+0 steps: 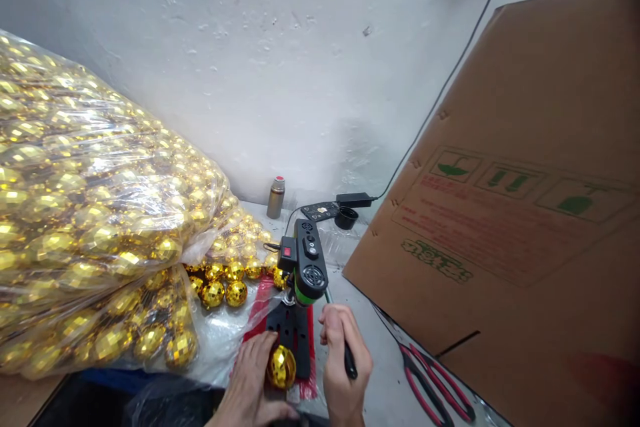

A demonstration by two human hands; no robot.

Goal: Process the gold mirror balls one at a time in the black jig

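Observation:
A shiny gold faceted ball rests at the lower middle, over the black slotted base of a small machine. My left hand is beside the ball on its left, thumb below it and fingers curved around that side. My right hand is closed around the black handle of a lever that runs up to the machine. The machine's black head, with a green band and round grilles, stands above the base. A red sheet lies under the base.
A large clear bag of gold balls fills the left side, with loose gold balls at its mouth. A cardboard box leans at right. Red-and-black scissors, a bottle and a black power adapter lie around.

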